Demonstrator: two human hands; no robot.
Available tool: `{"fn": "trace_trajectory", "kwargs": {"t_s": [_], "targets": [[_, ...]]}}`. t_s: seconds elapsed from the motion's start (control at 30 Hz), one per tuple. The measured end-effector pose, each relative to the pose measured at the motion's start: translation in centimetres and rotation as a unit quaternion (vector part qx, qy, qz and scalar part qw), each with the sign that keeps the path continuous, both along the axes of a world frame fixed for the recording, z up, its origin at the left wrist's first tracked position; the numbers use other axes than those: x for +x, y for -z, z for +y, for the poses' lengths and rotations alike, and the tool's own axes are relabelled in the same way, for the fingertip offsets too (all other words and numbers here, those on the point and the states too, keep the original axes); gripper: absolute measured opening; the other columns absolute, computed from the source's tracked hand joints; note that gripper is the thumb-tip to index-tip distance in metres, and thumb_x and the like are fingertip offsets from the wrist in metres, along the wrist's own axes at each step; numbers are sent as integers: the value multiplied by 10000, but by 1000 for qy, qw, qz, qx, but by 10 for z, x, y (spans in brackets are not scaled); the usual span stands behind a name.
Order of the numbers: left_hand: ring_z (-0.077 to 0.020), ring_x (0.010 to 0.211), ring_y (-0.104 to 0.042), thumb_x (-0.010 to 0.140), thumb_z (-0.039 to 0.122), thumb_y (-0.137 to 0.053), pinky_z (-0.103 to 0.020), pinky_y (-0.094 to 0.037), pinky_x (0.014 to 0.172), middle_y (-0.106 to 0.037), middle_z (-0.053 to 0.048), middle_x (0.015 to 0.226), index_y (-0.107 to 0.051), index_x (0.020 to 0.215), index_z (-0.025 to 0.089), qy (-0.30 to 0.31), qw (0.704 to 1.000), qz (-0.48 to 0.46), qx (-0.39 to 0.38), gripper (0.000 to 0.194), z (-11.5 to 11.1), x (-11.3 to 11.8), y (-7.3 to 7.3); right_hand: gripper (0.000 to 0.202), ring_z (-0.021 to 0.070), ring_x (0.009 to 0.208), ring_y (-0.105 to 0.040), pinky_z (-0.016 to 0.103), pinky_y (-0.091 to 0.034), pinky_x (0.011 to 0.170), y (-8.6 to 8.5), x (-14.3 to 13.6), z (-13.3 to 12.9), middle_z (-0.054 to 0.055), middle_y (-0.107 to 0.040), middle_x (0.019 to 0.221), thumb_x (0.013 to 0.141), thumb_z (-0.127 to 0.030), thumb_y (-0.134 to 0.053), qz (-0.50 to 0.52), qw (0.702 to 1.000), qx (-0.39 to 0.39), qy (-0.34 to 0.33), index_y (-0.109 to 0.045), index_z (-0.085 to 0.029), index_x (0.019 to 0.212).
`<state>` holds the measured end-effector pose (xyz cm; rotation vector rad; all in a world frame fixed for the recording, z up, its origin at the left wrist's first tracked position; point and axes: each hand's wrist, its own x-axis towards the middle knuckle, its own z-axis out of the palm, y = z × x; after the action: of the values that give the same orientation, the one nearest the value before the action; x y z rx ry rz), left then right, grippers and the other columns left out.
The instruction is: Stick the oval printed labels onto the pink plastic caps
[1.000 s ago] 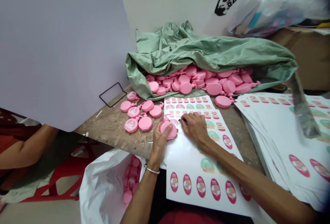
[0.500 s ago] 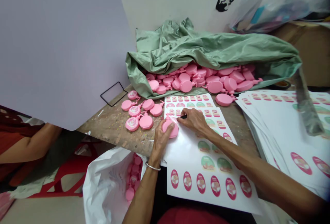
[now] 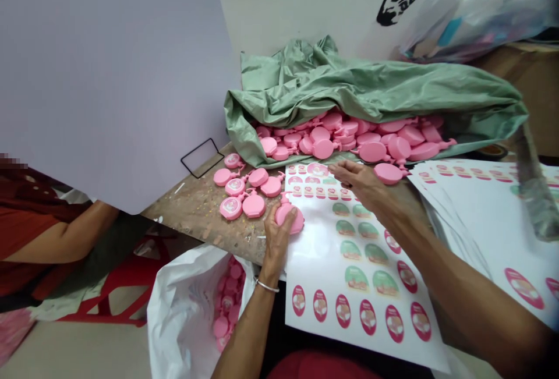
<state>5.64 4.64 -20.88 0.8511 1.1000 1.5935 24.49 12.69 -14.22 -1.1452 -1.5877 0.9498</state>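
My left hand (image 3: 279, 230) is closed round a flat, round pink pump bottle (image 3: 289, 216), its thumb across the face, over the left edge of a sticker sheet (image 3: 314, 257). Past the bottle, near the sheet's far end, the fingertips of my right hand (image 3: 351, 176) are pinched at the edge of a rounded pink sticker (image 3: 318, 170). Beneath both hands the white sheet carries rows of green half-round and pink oval stickers. Left of my left hand lie several pink bottles (image 3: 254, 206), some with round pictures on their faces.
A green bag (image 3: 371, 88) spills pink bottles along the back. More printed sheets (image 3: 476, 216) are stacked at right. A white bag (image 3: 174, 309) of pink bottles stands below the table edge. At left are a grey panel (image 3: 109, 76) and another person's arm (image 3: 82, 236).
My right hand has moved away from the bottle, up to the sheet's far end, and a pink sticker shows at its fingertips. My left hand keeps the bottle. The view has shifted slightly.
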Motion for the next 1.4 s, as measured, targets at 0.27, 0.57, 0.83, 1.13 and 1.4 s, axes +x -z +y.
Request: {"fn": "trace_trajectory", "kwargs": {"t_s": [0.27,0.57,0.83,1.13,1.4], "targets": [[-263,867,-692,896,613,-441,-407,-604,708,-692,-138,1000,-626,1150,129,136,981,-128,-57,576,-18,9,-43,285,219,901,-670,324,-517,793,-3,-12,-62,25,-746,958,749,-486,-712,-27,995,65,-65,-770,-255,906],[-255,780,-714,948,556,-367,-395,-613,652,-714,-130,873,-630,1055,101,159,976,-137,-58,536,-24,16,-49,281,211,871,-678,311,-528,755,1,-12,-76,40,-752,945,751,-449,-716,-31,996,66,-59,-772,-218,901],[-279,847,-716,955,548,-359,-446,-614,695,-718,-130,893,-622,1052,113,156,977,-136,-58,517,-26,18,-52,297,210,824,-676,318,-524,714,3,-12,-76,47,-755,907,732,-468,-721,-30,996,64,-49,-775,-214,875],[-292,888,-709,942,564,-378,-451,-611,718,-715,-152,970,-645,1058,109,149,978,-129,-62,540,-23,18,-50,310,215,822,-683,323,-534,714,5,-13,-75,46,-757,906,739,-487,-709,-38,997,61,-42,-774,-217,875],[-279,874,-711,940,587,-355,-448,-611,712,-707,-156,1035,-641,1102,116,153,978,-129,-56,574,-23,18,-51,309,200,806,-678,308,-537,701,6,-13,-73,44,-755,921,753,-482,-702,-49,995,68,-47,-770,-216,896]]}}
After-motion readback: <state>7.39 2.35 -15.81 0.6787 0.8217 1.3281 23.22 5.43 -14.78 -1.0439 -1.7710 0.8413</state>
